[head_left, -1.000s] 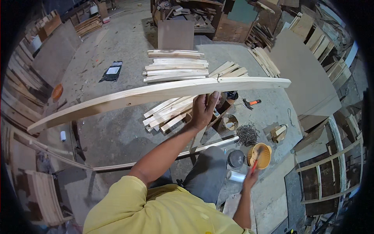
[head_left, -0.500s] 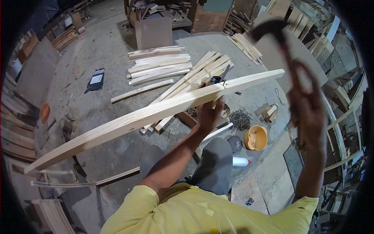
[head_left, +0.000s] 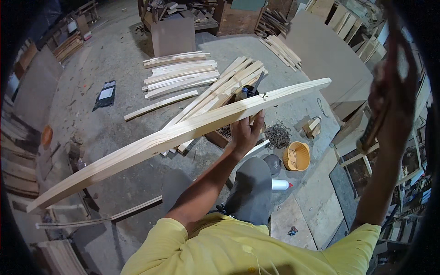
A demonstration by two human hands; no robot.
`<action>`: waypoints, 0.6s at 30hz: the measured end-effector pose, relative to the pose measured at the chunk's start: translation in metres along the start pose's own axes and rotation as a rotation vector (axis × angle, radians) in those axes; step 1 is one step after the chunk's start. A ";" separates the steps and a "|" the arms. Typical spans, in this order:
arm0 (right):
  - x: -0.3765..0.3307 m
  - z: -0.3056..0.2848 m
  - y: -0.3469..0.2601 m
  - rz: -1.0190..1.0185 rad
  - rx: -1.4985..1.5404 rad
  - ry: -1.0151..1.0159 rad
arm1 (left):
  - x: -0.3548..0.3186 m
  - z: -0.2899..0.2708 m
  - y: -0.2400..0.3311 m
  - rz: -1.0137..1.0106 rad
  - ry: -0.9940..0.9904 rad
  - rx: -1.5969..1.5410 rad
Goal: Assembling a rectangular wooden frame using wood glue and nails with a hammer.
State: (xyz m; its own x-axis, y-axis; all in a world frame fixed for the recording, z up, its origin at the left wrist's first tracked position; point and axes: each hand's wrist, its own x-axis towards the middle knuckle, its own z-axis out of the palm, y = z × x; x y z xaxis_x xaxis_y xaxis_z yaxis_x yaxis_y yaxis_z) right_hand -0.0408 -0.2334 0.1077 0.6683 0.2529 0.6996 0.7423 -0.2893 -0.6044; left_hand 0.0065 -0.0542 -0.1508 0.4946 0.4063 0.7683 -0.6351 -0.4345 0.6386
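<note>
I see the long pale wooden board [head_left: 178,135] held up at a slant over the concrete floor [head_left: 110,123], its low end at the left, its high end at the right. My left hand [head_left: 245,133] grips it from below, fingers closed around its edge. My right hand [head_left: 389,96] is raised well apart at the right, closed on a blurred tool handle [head_left: 369,133]. Beneath the board lie stacked wooden slats [head_left: 183,75], and near my knee sit a pile of nails [head_left: 277,136], a yellow bowl [head_left: 296,156] and a white bottle [head_left: 280,184].
</note>
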 end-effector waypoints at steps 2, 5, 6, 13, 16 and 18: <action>-0.006 0.005 0.007 0.023 0.114 -0.011 | -0.002 -0.001 -0.002 -0.017 -0.012 0.024; -0.025 0.019 0.015 0.265 -0.264 -0.587 | -0.002 -0.001 -0.004 -0.096 -0.077 0.019; -0.028 0.024 0.012 0.347 -0.536 -0.744 | -0.001 -0.001 -0.004 -0.165 -0.136 -0.002; 0.000 0.002 -0.003 -0.078 0.051 0.179 | -0.003 0.001 -0.002 -0.015 -0.026 -0.008; -0.020 0.011 0.017 0.130 0.134 -0.257 | -0.004 -0.002 0.001 -0.131 -0.057 -0.053; -0.030 0.026 0.005 0.334 -0.472 -0.687 | -0.002 -0.003 0.003 -0.094 -0.078 0.017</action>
State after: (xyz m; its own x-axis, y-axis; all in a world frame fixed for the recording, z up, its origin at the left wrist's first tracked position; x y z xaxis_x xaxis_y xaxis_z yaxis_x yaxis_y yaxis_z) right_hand -0.0562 -0.2189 0.0739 0.8403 0.5405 0.0415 0.5077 -0.7577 -0.4101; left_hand 0.0018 -0.0536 -0.1509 0.5967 0.3824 0.7055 -0.5741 -0.4108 0.7083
